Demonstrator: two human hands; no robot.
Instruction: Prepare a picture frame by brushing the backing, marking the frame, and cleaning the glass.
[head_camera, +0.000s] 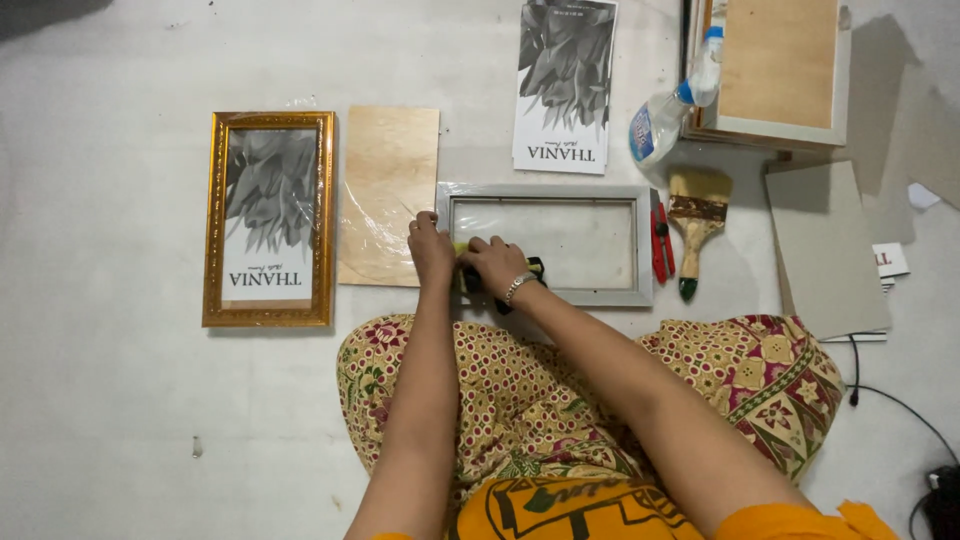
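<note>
Board (388, 195) lies between 2 frames (268, 220), brush (697, 222) right

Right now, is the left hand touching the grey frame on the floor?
Touching. The head view shows the left hand resting with its fingers on the left edge of the grey frame, no gap between them, beside the right hand.

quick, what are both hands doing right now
Left hand: fingers curled, resting on the left edge of the grey frame.
Right hand: closed on a yellow-green and black tool, pressed against the frame.
</note>
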